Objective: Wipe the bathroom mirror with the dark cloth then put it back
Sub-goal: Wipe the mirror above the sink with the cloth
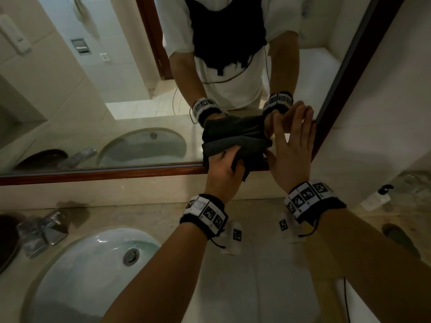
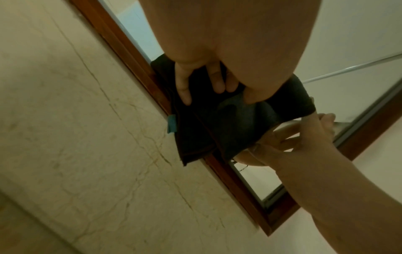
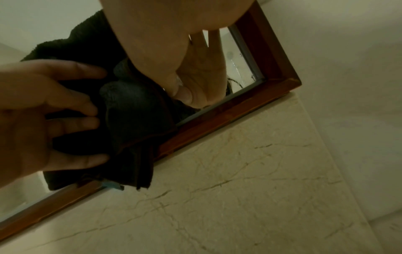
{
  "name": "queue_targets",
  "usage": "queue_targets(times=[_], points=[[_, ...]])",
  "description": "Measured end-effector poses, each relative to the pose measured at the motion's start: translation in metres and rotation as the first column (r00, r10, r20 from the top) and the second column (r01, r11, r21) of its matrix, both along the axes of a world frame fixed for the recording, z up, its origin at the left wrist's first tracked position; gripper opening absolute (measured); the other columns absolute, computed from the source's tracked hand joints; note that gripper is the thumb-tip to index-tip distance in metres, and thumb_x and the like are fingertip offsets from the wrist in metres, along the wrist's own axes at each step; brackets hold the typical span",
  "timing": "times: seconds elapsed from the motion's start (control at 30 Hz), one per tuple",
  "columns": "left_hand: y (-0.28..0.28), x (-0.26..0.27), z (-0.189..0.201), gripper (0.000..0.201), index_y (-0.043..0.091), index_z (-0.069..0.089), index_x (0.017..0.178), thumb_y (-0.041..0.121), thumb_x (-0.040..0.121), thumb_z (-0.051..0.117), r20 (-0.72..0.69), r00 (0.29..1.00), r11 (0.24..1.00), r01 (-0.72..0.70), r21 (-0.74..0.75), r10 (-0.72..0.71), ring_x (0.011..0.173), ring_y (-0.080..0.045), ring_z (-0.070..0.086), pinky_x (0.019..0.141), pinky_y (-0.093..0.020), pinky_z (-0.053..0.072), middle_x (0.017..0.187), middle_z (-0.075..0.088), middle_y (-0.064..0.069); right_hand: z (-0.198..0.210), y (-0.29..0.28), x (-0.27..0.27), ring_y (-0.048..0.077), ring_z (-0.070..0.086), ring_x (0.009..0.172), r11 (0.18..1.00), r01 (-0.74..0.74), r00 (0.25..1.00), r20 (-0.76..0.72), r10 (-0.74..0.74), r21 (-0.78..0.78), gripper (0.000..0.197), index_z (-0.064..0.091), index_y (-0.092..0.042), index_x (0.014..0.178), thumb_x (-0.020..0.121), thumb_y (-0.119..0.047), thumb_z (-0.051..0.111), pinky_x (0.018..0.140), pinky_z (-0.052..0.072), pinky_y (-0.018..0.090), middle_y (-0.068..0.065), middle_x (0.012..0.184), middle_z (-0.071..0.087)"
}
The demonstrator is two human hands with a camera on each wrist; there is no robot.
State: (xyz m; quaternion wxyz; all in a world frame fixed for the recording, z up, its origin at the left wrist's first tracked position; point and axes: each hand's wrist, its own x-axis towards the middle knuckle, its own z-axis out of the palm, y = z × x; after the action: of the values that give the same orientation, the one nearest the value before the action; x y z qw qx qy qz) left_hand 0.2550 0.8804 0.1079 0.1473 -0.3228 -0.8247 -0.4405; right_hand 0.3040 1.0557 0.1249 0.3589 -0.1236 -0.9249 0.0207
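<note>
The dark cloth (image 1: 235,145) is bunched against the lower right corner of the wood-framed mirror (image 1: 116,89), partly hanging over the bottom frame rail (image 1: 93,173). My left hand (image 1: 224,166) presses it onto the glass with spread fingers (image 2: 182,92) and the thumb dug into a fold. In the right wrist view those left fingers (image 3: 82,120) lie flat on the cloth (image 3: 135,110). My right hand (image 1: 291,145) is open just right of the cloth, its straight fingers on the glass near the frame corner (image 3: 280,82). Its thumb (image 3: 180,91) is at the edge of the cloth (image 2: 217,130).
Below the mirror is a marble counter (image 1: 268,287) with a white sink (image 1: 88,271) and a chrome tap (image 1: 42,229) at the left. Two small white tagged items (image 1: 233,238) stand under my wrists. A pump bottle (image 1: 375,199) stands at the right wall.
</note>
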Motion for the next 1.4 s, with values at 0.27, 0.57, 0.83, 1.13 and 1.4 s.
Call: queue_targets(times=[0.27, 0.57, 0.83, 1.13, 1.4], points=[[-0.029, -0.009, 0.003, 0.042, 0.013, 0.054, 0.135, 0.018, 0.093, 0.052, 0.040, 0.999, 1.000, -0.018, -0.003, 0.018, 0.126, -0.030, 0.045, 0.113, -0.042, 0.035, 0.136, 0.052, -0.015, 0.014, -0.023, 0.010, 0.046, -0.003, 0.149, 0.992, 0.015, 1.000, -0.002, -0.015, -0.126, 0.096, 0.013, -0.019, 0.158, 0.081, -0.019, 0.071, 0.120, 0.012, 0.061, 0.028, 0.161, -0.002], [-0.118, -0.035, 0.012, 0.041, 0.014, 0.055, 0.132, 0.022, 0.092, 0.051, 0.094, 0.982, 0.986, -0.165, 0.014, 0.163, 0.119, -0.031, 0.047, 0.110, -0.041, 0.036, 0.133, 0.044, -0.016, 0.027, -0.085, -0.006, 0.044, 0.001, 0.150, 0.997, 0.010, 1.000, -0.028, -0.012, -0.072, 0.089, 0.019, -0.026, 0.157, 0.085, -0.031, 0.071, 0.119, 0.011, 0.063, 0.026, 0.162, 0.001], [-0.184, -0.061, 0.016, 0.032, 0.011, 0.066, 0.116, 0.009, 0.085, 0.068, -0.136, 0.946, 0.955, -0.297, 0.012, 0.295, 0.111, -0.034, 0.043, 0.102, -0.027, 0.030, 0.126, 0.040, -0.023, 0.039, -0.125, -0.033, 0.047, 0.001, 0.149, 0.998, 0.053, 0.999, -0.009, -0.054, -0.036, 0.094, 0.016, -0.028, 0.157, 0.083, -0.037, 0.073, 0.114, 0.015, 0.068, 0.027, 0.161, 0.001], [-0.191, -0.066, 0.018, 0.048, 0.013, 0.053, 0.128, 0.006, 0.083, 0.068, -0.131, 0.914, 0.923, -0.384, 0.030, 0.385, 0.114, -0.037, 0.045, 0.102, -0.038, 0.042, 0.126, 0.041, -0.024, 0.029, -0.115, -0.044, 0.051, -0.001, 0.148, 0.996, 0.080, 0.997, -0.004, -0.080, 0.024, 0.097, 0.013, -0.030, 0.158, 0.083, -0.037, 0.074, 0.114, 0.013, 0.069, 0.029, 0.161, 0.002], [-0.167, -0.065, 0.016, 0.034, 0.007, 0.054, 0.120, 0.004, 0.088, 0.064, 0.030, 0.841, 0.828, -0.538, 0.155, 0.541, 0.110, -0.017, 0.050, 0.094, -0.019, 0.042, 0.124, 0.047, -0.013, 0.015, -0.105, -0.050, 0.051, 0.005, 0.146, 1.000, -0.008, 0.996, -0.092, 0.011, 0.029, 0.088, 0.023, -0.028, 0.156, 0.084, -0.039, 0.072, 0.117, 0.007, 0.067, 0.029, 0.160, 0.011]])
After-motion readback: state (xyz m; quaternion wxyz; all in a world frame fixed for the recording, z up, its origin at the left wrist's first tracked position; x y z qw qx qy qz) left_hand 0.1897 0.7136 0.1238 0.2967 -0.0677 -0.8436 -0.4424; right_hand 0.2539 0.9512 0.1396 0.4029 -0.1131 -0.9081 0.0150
